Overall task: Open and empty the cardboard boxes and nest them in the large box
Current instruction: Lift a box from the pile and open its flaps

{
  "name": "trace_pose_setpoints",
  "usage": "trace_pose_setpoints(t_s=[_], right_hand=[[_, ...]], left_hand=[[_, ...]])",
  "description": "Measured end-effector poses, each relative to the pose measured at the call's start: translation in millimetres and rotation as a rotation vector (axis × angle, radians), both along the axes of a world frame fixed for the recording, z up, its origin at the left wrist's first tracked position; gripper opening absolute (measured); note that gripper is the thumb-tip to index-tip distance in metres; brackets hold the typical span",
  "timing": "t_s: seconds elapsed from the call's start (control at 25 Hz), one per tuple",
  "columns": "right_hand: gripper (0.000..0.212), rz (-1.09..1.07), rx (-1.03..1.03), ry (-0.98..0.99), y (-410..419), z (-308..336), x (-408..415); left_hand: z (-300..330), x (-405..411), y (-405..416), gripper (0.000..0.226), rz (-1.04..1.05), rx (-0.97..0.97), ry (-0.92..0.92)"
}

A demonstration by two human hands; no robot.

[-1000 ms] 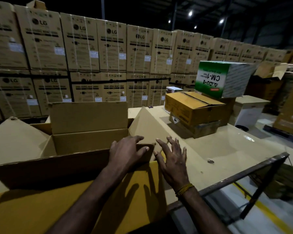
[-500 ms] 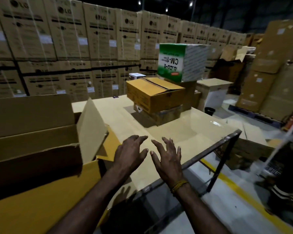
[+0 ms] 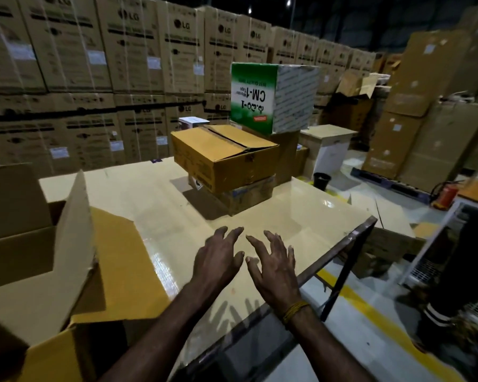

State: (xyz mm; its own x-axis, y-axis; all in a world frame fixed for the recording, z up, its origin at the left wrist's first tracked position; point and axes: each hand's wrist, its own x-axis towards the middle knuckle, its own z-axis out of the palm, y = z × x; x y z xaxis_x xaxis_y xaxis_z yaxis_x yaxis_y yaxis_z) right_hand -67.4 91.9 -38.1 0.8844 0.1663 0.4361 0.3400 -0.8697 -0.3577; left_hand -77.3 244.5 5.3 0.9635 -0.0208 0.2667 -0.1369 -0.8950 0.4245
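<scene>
Hands first: your left hand [image 3: 218, 260] and right hand [image 3: 273, 264] hover side by side above the table [image 3: 301, 213], fingers spread and loose, nothing held in either grip. Thumbs nearly meet between them.

Target, as judged: the closed yellow-brown box [image 3: 224, 157], stacked on a lower box [image 3: 246, 194] on the table. It lies straight ahead of both hands, well apart from them, across a bare stretch of glossy surface. Its top seam runs away from you and to the right; its long axis runs left to right and a corner points toward you. Neither hand is clearly nearer; the box sits slightly left of the right hand's line, so a two-handed reach looks natural.

The large box [image 3: 20, 244] stands open at your left, one flap [image 3: 72, 244] upright beside your left forearm. Whatever you lift must travel back and leftward to it.

A green and white carton [image 3: 271, 97] stands behind the target, on another brown box.
</scene>
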Motion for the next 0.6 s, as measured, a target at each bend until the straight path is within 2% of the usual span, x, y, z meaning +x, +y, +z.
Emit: trace_pose_setpoints(t_s=[0.32,0.6], right_hand=[[0.052,-0.019,-0.063,0.002,-12,18,137],[0.056,-0.012,-0.066,-0.004,-17,30,232]], left_hand=[[7,142,-10,0.07,0.126,-0.126,-0.048],[5,229,-12,0.08,0.148,-0.139,-0.065]])
